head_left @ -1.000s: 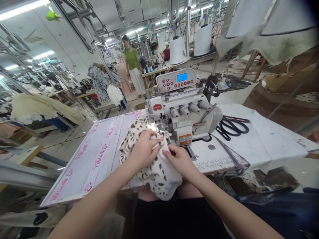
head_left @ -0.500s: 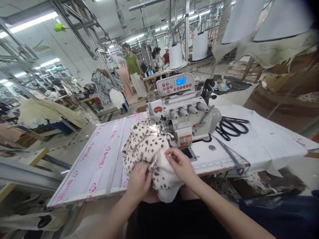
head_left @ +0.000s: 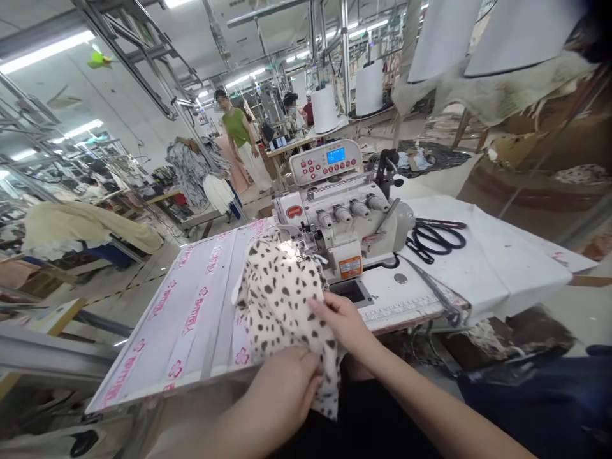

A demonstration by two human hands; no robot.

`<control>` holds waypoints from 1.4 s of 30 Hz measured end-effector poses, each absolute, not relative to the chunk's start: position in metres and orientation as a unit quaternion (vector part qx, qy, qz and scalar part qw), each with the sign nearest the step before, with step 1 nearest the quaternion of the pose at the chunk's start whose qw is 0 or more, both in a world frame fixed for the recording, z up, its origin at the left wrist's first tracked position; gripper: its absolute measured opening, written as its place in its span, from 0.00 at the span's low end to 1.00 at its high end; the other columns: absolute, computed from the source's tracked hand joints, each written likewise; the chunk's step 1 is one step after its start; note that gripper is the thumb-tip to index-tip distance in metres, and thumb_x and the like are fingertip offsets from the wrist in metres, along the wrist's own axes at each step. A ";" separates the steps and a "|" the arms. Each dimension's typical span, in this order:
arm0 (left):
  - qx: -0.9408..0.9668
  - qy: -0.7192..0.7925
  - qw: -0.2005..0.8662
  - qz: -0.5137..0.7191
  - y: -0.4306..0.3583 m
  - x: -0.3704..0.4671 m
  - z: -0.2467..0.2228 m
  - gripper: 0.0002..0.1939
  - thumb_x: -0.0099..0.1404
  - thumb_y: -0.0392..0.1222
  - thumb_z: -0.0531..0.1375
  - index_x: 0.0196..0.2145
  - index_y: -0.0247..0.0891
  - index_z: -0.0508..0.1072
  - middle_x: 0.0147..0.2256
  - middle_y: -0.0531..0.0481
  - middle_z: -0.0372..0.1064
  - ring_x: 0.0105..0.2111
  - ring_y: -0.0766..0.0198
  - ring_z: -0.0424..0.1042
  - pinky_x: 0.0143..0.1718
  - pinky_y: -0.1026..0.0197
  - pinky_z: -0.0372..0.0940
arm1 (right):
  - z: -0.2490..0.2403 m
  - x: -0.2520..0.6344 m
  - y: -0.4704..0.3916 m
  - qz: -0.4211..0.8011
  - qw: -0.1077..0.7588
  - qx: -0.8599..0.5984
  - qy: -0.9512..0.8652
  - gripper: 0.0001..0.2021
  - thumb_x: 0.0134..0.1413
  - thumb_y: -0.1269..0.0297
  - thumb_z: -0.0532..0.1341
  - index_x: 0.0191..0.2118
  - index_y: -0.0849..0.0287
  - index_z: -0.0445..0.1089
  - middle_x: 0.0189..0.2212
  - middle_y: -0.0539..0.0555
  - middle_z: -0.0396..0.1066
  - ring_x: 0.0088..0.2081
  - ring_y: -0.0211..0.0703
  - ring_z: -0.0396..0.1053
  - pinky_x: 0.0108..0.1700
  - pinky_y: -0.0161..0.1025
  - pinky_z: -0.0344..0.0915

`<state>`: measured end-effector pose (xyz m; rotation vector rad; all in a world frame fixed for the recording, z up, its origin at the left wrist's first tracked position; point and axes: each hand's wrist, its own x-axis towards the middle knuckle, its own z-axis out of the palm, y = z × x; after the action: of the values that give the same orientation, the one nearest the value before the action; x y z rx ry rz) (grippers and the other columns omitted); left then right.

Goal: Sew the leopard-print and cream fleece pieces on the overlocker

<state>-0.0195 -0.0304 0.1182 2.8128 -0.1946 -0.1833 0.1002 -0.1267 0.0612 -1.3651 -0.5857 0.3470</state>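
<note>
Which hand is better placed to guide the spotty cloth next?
Probably the right hand: it touches the spotty cloth nearer the sewing machine. The left hand is farther away, by the cloth's hanging end.

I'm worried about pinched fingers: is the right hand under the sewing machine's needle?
No, the right hand touches the spotted cloth, short of the lit needle area.

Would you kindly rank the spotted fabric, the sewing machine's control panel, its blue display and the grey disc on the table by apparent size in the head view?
1. Spotted fabric, clearly largest
2. Control panel
3. Blue display
4. Grey disc
</note>
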 end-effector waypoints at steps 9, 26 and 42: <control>0.958 -0.067 0.119 0.254 0.011 0.061 0.138 0.08 0.62 0.37 0.51 0.37 0.37 0.68 0.44 0.47 0.64 0.45 0.59 0.61 0.47 0.55 0.58 | 0.074 0.095 -0.140 0.058 0.604 -0.722 -0.333 0.21 0.50 0.59 0.58 0.15 0.59 0.50 0.20 0.46 0.50 0.24 0.34 0.54 0.26 0.32 0.52; 0.975 -0.035 0.112 0.190 0.020 0.064 0.139 0.05 0.62 0.39 0.51 0.30 0.38 0.65 0.43 0.50 0.65 0.47 0.59 0.60 0.46 0.54 0.58 | 0.071 0.093 -0.160 0.077 0.552 -0.740 -0.377 0.20 0.52 0.64 0.58 0.17 0.59 0.47 0.24 0.47 0.52 0.26 0.34 0.56 0.28 0.32 0.54; 0.972 -0.029 0.172 0.160 0.051 0.102 0.145 0.09 0.61 0.41 0.50 0.26 0.37 0.65 0.40 0.49 0.66 0.44 0.57 0.63 0.41 0.55 0.61 | 0.079 0.121 -0.132 0.009 0.554 -0.759 -0.342 0.19 0.49 0.63 0.60 0.17 0.58 0.49 0.22 0.46 0.50 0.25 0.35 0.54 0.28 0.33 0.53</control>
<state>0.1018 0.0514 0.1449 2.7576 -0.0835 0.4528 0.1214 -0.1316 0.0791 -1.7932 -0.8073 0.0224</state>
